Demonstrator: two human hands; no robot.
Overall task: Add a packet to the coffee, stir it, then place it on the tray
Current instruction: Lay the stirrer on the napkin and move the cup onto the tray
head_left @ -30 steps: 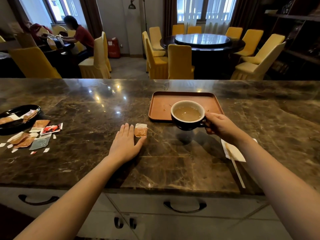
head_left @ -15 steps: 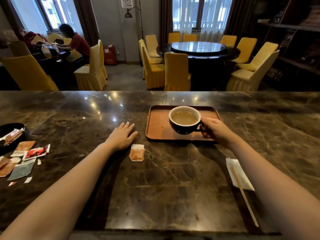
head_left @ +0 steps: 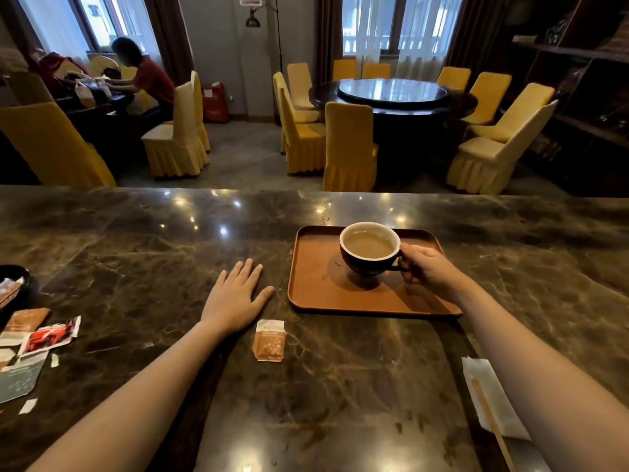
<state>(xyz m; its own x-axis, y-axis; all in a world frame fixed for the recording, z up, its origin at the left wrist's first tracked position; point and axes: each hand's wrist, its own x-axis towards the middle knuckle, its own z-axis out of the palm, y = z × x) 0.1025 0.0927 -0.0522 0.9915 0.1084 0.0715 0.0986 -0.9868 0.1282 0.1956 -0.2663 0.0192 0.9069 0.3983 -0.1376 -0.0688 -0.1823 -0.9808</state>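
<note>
A dark cup (head_left: 369, 250) with a white inside, full of milky coffee, is over the middle of the brown tray (head_left: 316, 287), at or just above its surface. My right hand (head_left: 427, 270) is closed on the cup's handle from the right. My left hand (head_left: 236, 294) lies flat and open on the marble counter, left of the tray. A torn brown packet (head_left: 269, 340) lies on the counter just in front of my left thumb, apart from the hand.
A wooden stirrer (head_left: 492, 424) lies on a white napkin (head_left: 490, 393) at the front right. Several opened packets (head_left: 41, 338) and a black dish (head_left: 13, 284) sit at the left edge. Yellow chairs, a round table and a seated person are beyond the counter.
My right hand carried the cup forward from above the counter onto the tray's middle. My left hand let go of the brown packet and now rests further from it.
</note>
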